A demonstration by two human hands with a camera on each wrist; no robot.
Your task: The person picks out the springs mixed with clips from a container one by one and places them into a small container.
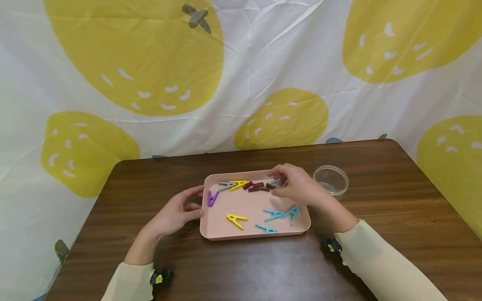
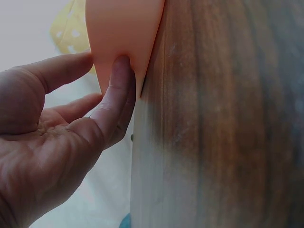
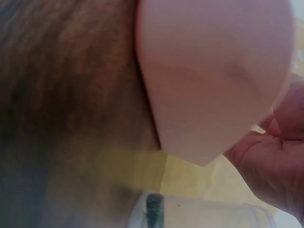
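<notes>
White, creased cloth backdrop (image 1: 263,75) with large yellow fruit prints (image 1: 143,50) hangs behind and beside dark brown wood-grain table (image 1: 158,179), far corners rounded. Pale glare (image 1: 260,263) on table's near part. Right wrist view blurred; yellowish patch (image 3: 190,179) past table edge is probably same cloth.
</notes>
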